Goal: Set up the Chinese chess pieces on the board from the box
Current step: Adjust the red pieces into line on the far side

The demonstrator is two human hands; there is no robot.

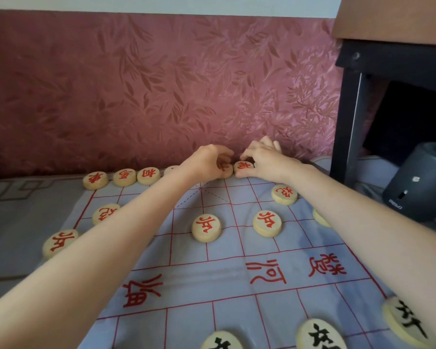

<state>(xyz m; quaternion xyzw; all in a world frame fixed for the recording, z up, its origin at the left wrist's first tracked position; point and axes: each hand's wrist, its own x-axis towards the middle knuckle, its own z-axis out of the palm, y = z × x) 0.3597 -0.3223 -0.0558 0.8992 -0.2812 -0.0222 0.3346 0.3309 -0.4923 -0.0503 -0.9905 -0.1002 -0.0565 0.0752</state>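
Observation:
A pale cloth chess board (237,285) with red lines lies before me. Round wooden pieces with red characters stand along its far row (124,177) and on the rows nearer me, such as a red soldier (206,227). My left hand (208,161) reaches to the far row and grips a red piece (225,170) with curled fingers. Beside it, my right hand (262,159) pinches another red piece (243,167) between thumb and fingertips. Black-lettered pieces (319,335) sit at the near edge. The box is out of view.
A pink leaf-patterned wall (149,84) rises right behind the far row. At the right stands dark furniture with a black frame (347,117), and a dark grey cylindrical device (418,182) sits beside the board's right edge.

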